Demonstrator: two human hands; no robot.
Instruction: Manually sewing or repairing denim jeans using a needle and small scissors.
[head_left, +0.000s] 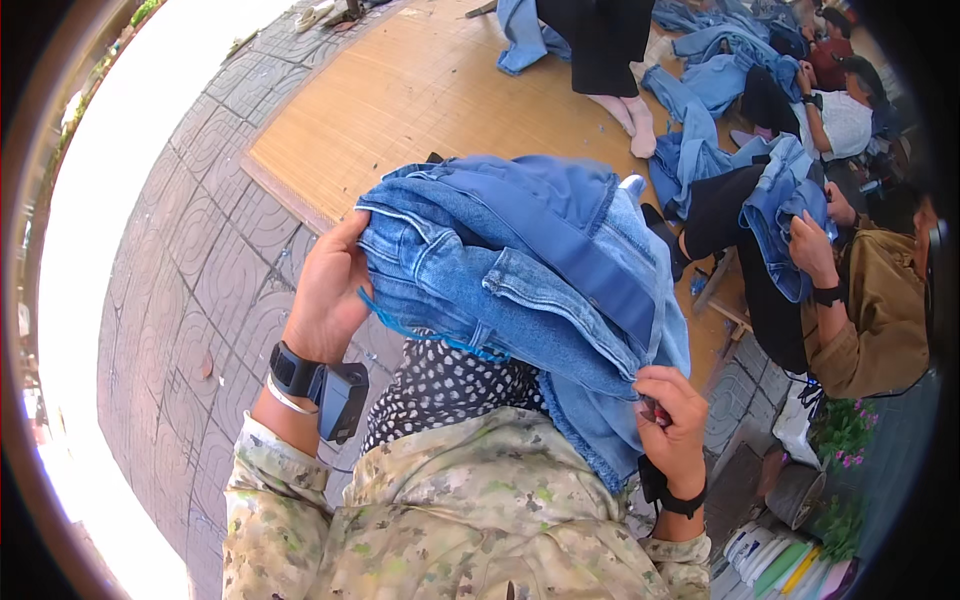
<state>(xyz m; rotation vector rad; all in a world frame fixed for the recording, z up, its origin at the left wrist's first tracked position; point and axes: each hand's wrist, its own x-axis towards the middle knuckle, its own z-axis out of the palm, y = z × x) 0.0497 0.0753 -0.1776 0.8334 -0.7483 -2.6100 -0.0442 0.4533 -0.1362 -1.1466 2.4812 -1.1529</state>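
A pair of blue denim jeans (430,255) lies bunched over my lap, its waistband and several stitched seams turned upward. At its left end, my left hand (335,290) is closed on the fabric, thumb underneath. On the other side, my right hand (675,425) pinches the end of a seam between thumb and fingertips. Inside that same hand a small dark red item (656,411) shows in part; its kind is hidden by the fingers. A bright blue strip (400,325) runs along the lower edge of the jeans, close to my left hand.
A woven mat (380,110) lies ahead on grey paving (190,260). Close on the right, a person in a brown top (880,290) handles other jeans (780,215). Further back are more people and heaps of denim (720,60). Pink flowers (850,440) grow at lower right.
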